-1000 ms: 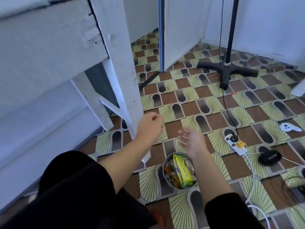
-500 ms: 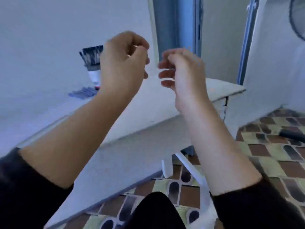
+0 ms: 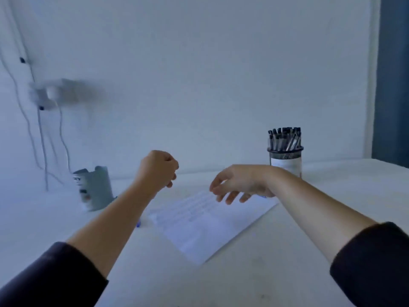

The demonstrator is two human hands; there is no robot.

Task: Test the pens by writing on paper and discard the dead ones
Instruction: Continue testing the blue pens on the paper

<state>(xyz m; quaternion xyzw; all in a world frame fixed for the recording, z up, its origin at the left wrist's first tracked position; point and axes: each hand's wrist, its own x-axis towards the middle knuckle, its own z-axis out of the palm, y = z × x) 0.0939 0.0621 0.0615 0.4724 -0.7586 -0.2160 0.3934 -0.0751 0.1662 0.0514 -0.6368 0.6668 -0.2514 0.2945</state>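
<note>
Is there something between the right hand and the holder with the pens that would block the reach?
Nothing visible blocks it. The right hand hangs with loose fingers over the far edge of the paper, and the mesh pen holder stands upright behind its wrist, farther right. Only bare white table lies around the holder.

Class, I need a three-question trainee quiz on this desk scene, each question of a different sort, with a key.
1. True or false: the right hand holds a pen.
2. Where do the pens stand? A) mesh pen holder B) grey cup C) flat on the sheet of paper
3. Fill in: the left hand is curled into a ____.

Key: 1 false; 2 A; 3 fist.
</note>
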